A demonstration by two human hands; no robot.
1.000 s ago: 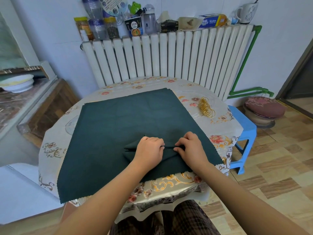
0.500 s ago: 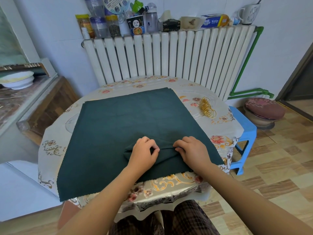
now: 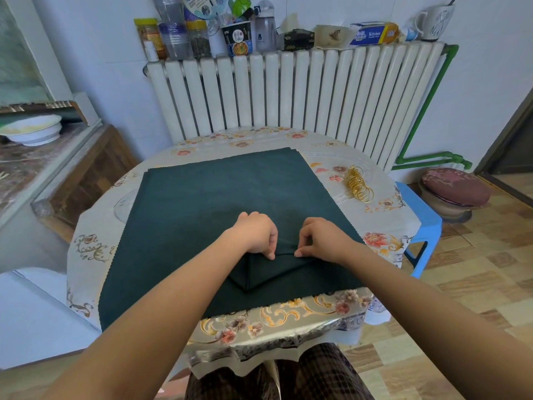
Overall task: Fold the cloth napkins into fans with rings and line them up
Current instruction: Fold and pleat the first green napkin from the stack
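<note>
Two bare hands, left hand [image 3: 255, 236] and right hand [image 3: 324, 241], frame centre. One dark green cloth napkin [image 3: 219, 206] on top (more edges peek out at its upper right corner, layer count unclear). One heap of thin gold metal rings [image 3: 358, 184], centre right, too tangled to count. One round table with floral plastic cover [image 3: 375, 226]. One blue plastic stool [image 3: 422, 223] at right. One round maroon cushioned seat [image 3: 455, 187], far right. One white ribbed radiator [image 3: 297, 90], top centre. One white ceramic mug [image 3: 434, 21], upper right. One white bowl [image 3: 33, 131], left edge.

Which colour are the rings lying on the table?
Gold; the rings show best in the head view.
</note>
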